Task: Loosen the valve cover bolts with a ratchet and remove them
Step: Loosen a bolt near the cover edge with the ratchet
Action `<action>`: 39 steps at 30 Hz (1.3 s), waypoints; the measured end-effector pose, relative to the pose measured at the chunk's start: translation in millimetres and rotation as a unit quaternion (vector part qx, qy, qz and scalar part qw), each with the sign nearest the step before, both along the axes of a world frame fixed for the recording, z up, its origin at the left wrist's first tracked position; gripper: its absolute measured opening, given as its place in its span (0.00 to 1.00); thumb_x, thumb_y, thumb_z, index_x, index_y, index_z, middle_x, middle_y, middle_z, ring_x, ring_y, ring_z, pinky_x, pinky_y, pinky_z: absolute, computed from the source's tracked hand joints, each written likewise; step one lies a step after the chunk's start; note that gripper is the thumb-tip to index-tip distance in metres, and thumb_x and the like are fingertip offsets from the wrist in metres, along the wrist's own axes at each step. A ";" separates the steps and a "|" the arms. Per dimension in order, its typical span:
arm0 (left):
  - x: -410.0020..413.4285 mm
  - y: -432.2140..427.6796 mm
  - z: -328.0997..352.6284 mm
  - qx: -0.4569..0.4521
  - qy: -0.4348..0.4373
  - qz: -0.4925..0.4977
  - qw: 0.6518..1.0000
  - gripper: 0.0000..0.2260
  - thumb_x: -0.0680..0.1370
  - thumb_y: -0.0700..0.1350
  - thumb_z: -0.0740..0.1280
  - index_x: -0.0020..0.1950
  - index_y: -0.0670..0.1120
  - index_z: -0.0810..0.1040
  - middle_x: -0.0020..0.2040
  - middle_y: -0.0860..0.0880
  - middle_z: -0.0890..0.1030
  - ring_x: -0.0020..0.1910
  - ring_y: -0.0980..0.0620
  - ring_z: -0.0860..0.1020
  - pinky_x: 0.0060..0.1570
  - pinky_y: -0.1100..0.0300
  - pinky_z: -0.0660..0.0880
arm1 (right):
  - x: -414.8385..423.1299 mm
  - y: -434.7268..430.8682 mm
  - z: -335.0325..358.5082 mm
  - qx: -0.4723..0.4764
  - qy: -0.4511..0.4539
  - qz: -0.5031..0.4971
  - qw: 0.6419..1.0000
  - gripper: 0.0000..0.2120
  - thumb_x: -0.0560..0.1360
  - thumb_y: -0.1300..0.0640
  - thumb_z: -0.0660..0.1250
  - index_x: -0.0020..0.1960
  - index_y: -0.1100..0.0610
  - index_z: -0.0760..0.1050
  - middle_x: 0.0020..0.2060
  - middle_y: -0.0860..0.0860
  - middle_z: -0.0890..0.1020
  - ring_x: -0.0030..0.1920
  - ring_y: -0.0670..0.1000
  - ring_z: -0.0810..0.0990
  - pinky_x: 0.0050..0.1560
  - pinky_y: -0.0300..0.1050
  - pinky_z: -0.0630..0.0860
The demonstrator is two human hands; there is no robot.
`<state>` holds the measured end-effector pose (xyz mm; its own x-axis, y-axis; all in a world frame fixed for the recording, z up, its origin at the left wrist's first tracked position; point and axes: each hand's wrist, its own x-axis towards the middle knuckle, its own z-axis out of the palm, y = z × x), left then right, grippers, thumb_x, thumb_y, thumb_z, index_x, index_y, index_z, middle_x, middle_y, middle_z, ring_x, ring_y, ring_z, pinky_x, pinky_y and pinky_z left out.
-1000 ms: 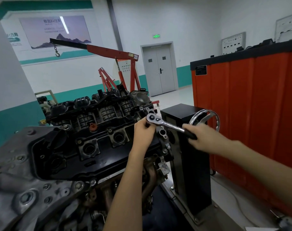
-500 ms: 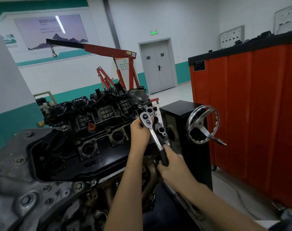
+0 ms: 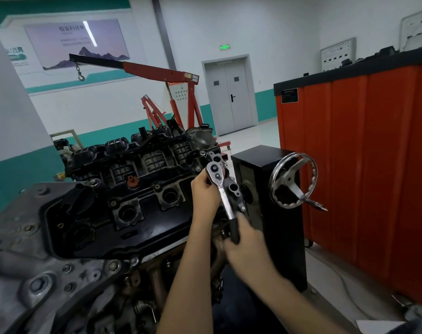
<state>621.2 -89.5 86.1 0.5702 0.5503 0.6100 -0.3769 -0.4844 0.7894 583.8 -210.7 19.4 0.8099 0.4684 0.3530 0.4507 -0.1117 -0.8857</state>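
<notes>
An engine sits tilted on a stand with its black valve cover (image 3: 142,213) facing me. A chrome ratchet (image 3: 220,189) stands on a bolt at the cover's right edge; its head is up and its black handle points down toward me. My left hand (image 3: 204,191) is curled around the socket under the ratchet head, which hides the bolt. My right hand (image 3: 243,239) grips the black handle low at the centre, slightly blurred. Small bolts (image 3: 113,203) show along the cover's ribs.
A black stand column (image 3: 277,213) with a chrome handwheel (image 3: 293,180) stands right of the engine. An orange cabinet (image 3: 364,165) fills the right side. A red engine hoist (image 3: 171,92) stands behind, with a grey double door (image 3: 230,97) beyond.
The ratchet handle swung from pointing right toward the handwheel down toward me, carried by my right hand. My left hand stayed at the ratchet head.
</notes>
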 end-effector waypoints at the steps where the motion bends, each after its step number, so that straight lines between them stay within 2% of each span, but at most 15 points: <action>1: 0.6 0.4 0.1 -0.003 -0.006 0.001 1.000 0.21 0.78 0.37 0.69 0.29 0.53 0.69 0.25 0.60 0.71 0.31 0.63 0.66 0.34 0.67 0.66 | -10.8 14.9 -2.4 0.027 0.021 0.002 0.999 0.10 0.73 0.65 0.64 0.53 0.57 0.70 0.34 0.54 0.75 0.31 0.50 0.74 0.30 0.39 0.71; 4: -0.6 4.6 0.5 -0.012 0.005 -0.017 1.000 0.23 0.78 0.38 0.68 0.26 0.54 0.71 0.24 0.60 0.71 0.31 0.62 0.68 0.37 0.67 0.68 | -10.3 16.1 0.3 0.026 0.017 0.019 0.999 0.09 0.73 0.65 0.64 0.51 0.56 0.69 0.33 0.55 0.75 0.30 0.49 0.73 0.29 0.39 0.71; 6: -2.1 6.4 3.0 0.001 0.038 -0.024 0.999 0.21 0.78 0.37 0.68 0.27 0.54 0.73 0.25 0.60 0.74 0.29 0.65 0.70 0.33 0.71 0.69 | 15.2 -12.6 7.5 -0.038 -0.024 0.043 0.998 0.10 0.73 0.66 0.65 0.51 0.56 0.71 0.32 0.55 0.74 0.29 0.49 0.73 0.30 0.43 0.71; 8: -1.6 6.4 5.4 0.011 0.053 -0.024 0.998 0.18 0.77 0.35 0.65 0.29 0.50 0.74 0.27 0.57 0.75 0.29 0.61 0.71 0.33 0.68 0.69 | 50.2 -45.4 25.9 -0.127 -0.083 0.072 0.986 0.12 0.73 0.68 0.66 0.51 0.53 0.72 0.32 0.51 0.75 0.28 0.44 0.73 0.28 0.36 0.70; 11: -1.8 3.2 7.9 0.026 0.045 -0.021 0.998 0.10 0.78 0.36 0.64 0.37 0.41 0.78 0.34 0.48 0.76 0.35 0.55 0.70 0.37 0.62 0.67 | 98.4 -68.0 70.5 -0.274 -0.236 0.038 0.931 0.11 0.75 0.65 0.65 0.49 0.51 0.69 0.33 0.48 0.74 0.32 0.48 0.76 0.32 0.38 0.70; 14: -3.2 3.7 4.4 -0.002 0.021 -0.009 1.000 0.11 0.79 0.38 0.64 0.40 0.49 0.80 0.35 0.52 0.78 0.35 0.59 0.72 0.38 0.65 0.69 | 105.3 -64.6 80.5 -0.299 -0.331 -0.019 0.895 0.07 0.75 0.61 0.65 0.50 0.53 0.69 0.32 0.47 0.73 0.34 0.52 0.74 0.33 0.42 0.67; 16: -3.5 3.4 2.0 -0.018 0.014 -0.004 1.000 0.11 0.79 0.35 0.64 0.40 0.48 0.79 0.35 0.55 0.79 0.36 0.60 0.74 0.41 0.65 0.71 | 85.8 -57.4 56.1 -0.248 -0.278 -0.025 0.928 0.08 0.74 0.61 0.66 0.50 0.53 0.69 0.33 0.49 0.73 0.32 0.52 0.74 0.31 0.40 0.67; 19: -1.1 2.6 0.5 -0.023 0.011 -0.012 1.000 0.14 0.78 0.34 0.66 0.36 0.50 0.76 0.33 0.57 0.78 0.35 0.62 0.74 0.40 0.66 0.72 | 30.3 -32.8 16.8 -0.093 -0.088 0.010 0.992 0.09 0.73 0.64 0.66 0.49 0.54 0.69 0.31 0.53 0.74 0.27 0.49 0.72 0.26 0.42 0.69; 23: 1.4 3.0 0.7 -0.064 -0.011 -0.031 0.997 0.17 0.79 0.36 0.66 0.33 0.50 0.74 0.31 0.58 0.76 0.38 0.58 0.74 0.44 0.63 0.72 | -13.3 19.3 1.7 -0.002 0.009 0.000 1.000 0.11 0.73 0.64 0.64 0.55 0.58 0.69 0.37 0.58 0.76 0.33 0.54 0.75 0.32 0.48 0.74; 26: -2.5 4.5 2.1 -0.058 -0.002 -0.046 0.997 0.15 0.79 0.36 0.66 0.33 0.46 0.76 0.28 0.59 0.76 0.34 0.64 0.74 0.39 0.71 0.72 | 1.6 3.4 6.5 -0.039 -0.007 0.023 0.999 0.12 0.73 0.65 0.64 0.56 0.58 0.69 0.36 0.57 0.74 0.31 0.51 0.72 0.31 0.44 0.72; 29: -4.6 7.0 4.3 -0.009 0.037 -0.032 0.999 0.13 0.78 0.35 0.65 0.34 0.46 0.76 0.29 0.59 0.77 0.32 0.64 0.73 0.35 0.73 0.70 | 50.0 -46.7 34.2 -0.161 -0.112 0.060 0.979 0.12 0.74 0.67 0.65 0.50 0.51 0.71 0.33 0.50 0.75 0.28 0.44 0.73 0.27 0.34 0.70; 32: -5.4 5.9 6.9 0.021 0.056 -0.022 0.998 0.07 0.78 0.36 0.64 0.42 0.39 0.80 0.37 0.48 0.79 0.39 0.55 0.73 0.41 0.62 0.70 | 100.6 -70.4 80.6 -0.324 -0.283 0.021 0.902 0.09 0.76 0.63 0.65 0.50 0.51 0.69 0.34 0.48 0.75 0.32 0.48 0.77 0.31 0.37 0.72; 34: -6.1 4.6 5.1 0.015 0.036 -0.018 0.999 0.08 0.79 0.38 0.65 0.43 0.45 0.82 0.40 0.49 0.81 0.41 0.56 0.74 0.43 0.63 0.71 | 112.7 -68.5 93.4 -0.348 -0.359 -0.019 0.866 0.06 0.76 0.60 0.64 0.51 0.54 0.69 0.33 0.48 0.74 0.33 0.51 0.75 0.33 0.41 0.69; 36: -5.3 2.6 2.4 0.008 0.016 -0.008 1.000 0.09 0.78 0.36 0.64 0.43 0.48 0.81 0.39 0.50 0.80 0.41 0.56 0.74 0.41 0.68 0.71 | 102.7 -65.4 78.0 -0.314 -0.323 -0.032 0.892 0.06 0.76 0.60 0.64 0.50 0.53 0.68 0.33 0.47 0.74 0.32 0.49 0.75 0.30 0.36 0.67; 39: -1.3 2.8 -3.1 -0.001 0.011 -0.010 1.000 0.12 0.77 0.35 0.64 0.37 0.49 0.78 0.34 0.53 0.77 0.37 0.56 0.71 0.36 0.69 0.69 | 51.2 -48.7 26.6 -0.167 -0.140 0.001 0.976 0.11 0.75 0.63 0.66 0.47 0.52 0.66 0.32 0.50 0.74 0.28 0.47 0.75 0.26 0.35 0.67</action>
